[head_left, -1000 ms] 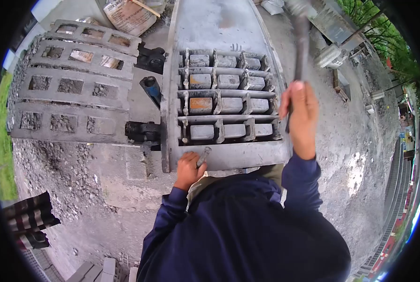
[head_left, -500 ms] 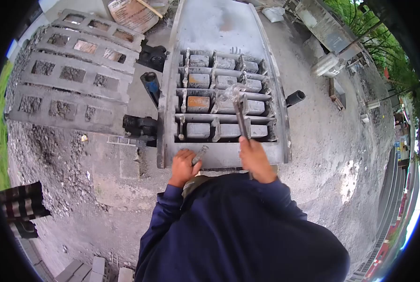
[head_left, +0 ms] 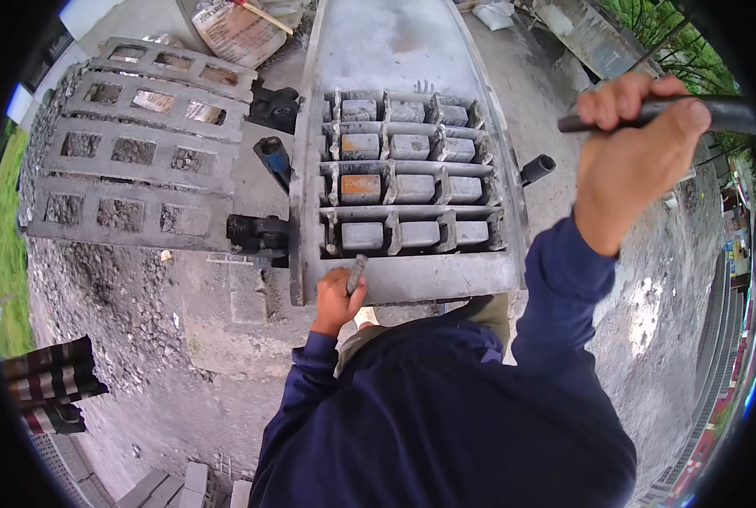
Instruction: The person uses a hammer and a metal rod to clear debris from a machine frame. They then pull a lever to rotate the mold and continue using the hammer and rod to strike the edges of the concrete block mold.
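Note:
My left hand is closed around a short grey rod at the near edge of a grey metal block mould. The mould holds rows of rectangular cores between thin dividers, two of them with orange rust patches. Raised high at the right, my right hand wraps round a dark bar, whose far end runs out toward the edge of the view.
To the left, a hinged grid plate with rectangular openings lies over gravel. Dark pipe ends stick out on both sides of the mould, one a blue-black pipe. A printed sack lies behind the plate.
My right hand has swung the bar up and right, away from over the cores. My left hand stays at the near edge with the rod, now held more upright.

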The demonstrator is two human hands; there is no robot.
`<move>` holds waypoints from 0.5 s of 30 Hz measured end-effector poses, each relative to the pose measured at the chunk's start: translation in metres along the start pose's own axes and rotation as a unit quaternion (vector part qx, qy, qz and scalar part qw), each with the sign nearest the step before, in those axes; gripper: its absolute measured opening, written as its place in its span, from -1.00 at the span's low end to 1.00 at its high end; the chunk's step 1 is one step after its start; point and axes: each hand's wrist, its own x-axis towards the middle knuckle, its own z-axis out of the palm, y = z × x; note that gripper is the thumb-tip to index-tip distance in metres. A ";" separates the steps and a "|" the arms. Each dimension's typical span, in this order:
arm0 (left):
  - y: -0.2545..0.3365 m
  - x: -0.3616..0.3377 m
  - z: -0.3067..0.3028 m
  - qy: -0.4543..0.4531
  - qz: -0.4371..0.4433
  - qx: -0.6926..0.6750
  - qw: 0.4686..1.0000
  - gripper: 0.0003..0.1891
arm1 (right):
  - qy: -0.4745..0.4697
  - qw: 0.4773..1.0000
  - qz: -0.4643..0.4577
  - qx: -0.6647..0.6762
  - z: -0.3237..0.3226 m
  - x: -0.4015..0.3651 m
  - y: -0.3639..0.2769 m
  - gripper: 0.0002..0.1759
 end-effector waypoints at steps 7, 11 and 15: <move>-0.001 -0.004 -0.002 0.020 0.022 -0.046 0.999 -0.79 | -0.335 0.807 0.288 -0.392 -0.132 -0.255 0.140 -0.55; -0.003 -0.019 -0.002 0.011 0.013 -0.024 1.000 -0.80 | -0.245 0.674 0.662 -0.216 -0.105 -0.216 0.059 -0.56; -0.011 -0.014 0.003 0.020 0.001 -0.055 0.998 -0.79 | -0.208 0.775 0.571 -0.175 -0.107 -0.180 0.052 -0.52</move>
